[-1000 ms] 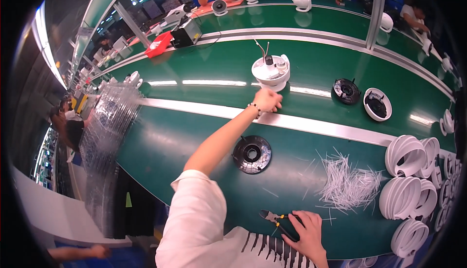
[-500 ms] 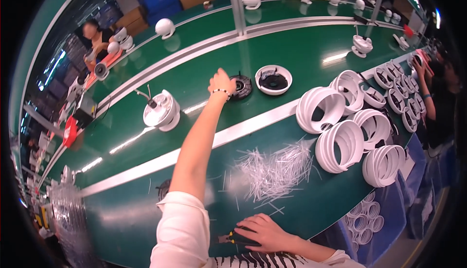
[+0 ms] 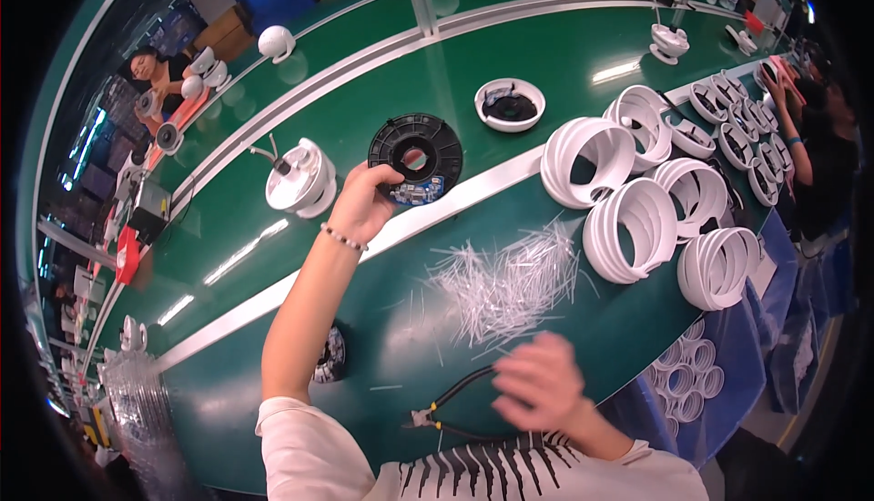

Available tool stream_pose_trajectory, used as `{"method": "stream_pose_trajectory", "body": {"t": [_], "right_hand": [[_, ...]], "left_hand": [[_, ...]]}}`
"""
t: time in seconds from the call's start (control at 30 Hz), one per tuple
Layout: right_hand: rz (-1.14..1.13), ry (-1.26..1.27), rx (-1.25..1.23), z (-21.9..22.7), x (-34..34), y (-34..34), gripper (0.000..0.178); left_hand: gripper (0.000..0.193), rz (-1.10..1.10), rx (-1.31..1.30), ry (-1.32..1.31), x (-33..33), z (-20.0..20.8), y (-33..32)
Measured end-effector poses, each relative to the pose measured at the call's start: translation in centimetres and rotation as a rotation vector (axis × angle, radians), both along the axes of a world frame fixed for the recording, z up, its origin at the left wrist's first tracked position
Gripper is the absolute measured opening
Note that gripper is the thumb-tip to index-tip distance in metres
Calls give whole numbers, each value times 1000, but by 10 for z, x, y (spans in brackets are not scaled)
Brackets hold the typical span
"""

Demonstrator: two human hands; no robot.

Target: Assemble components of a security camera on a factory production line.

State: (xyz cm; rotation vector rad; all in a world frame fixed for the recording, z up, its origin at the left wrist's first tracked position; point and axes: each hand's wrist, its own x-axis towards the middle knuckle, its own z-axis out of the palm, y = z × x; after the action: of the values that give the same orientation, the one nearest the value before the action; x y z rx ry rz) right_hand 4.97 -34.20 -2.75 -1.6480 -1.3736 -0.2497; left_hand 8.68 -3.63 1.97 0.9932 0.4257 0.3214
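Observation:
My left hand (image 3: 362, 202) grips the rim of a round black plastic disc (image 3: 387, 137), thumb on top. The disc has a hole in its middle and a blue circuit board (image 3: 419, 192) on its near side; it is held up over the belt's near edge. Blurred by motion, my right hand (image 3: 544, 381) hovers above the near bench, just right of the cutting pliers (image 3: 421, 417). These have black handles and yellow marks, and lie spread on the bench. A pile of thin white plastic strips (image 3: 510, 292) lies beyond that hand.
White ring housings (image 3: 628, 228) are grouped on the right. A white bowl-shaped part (image 3: 510, 105) and a white housing with a cable (image 3: 305, 178) stand on the green belt. Behind my left forearm lies another round part (image 3: 330, 355). A co-worker (image 3: 164, 78) sits far left.
My left hand has come back toward me, lifting the black disc off the belt and tilting it. My right hand has risen off the pliers and moved right; their handles now show spread.

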Motion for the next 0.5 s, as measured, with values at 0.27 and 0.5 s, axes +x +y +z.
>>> {"method": "stream_pose_trajectory", "body": {"t": [0.27,0.5], "right_hand": [[-908,-189,-84,35,82,-47,35],[-815,-224,-209,12,94,-53,15]], "left_hand": [[27,20,-202,-118,-68,42,-56],[26,-13,-126,-137,-98,36,-59]]}}
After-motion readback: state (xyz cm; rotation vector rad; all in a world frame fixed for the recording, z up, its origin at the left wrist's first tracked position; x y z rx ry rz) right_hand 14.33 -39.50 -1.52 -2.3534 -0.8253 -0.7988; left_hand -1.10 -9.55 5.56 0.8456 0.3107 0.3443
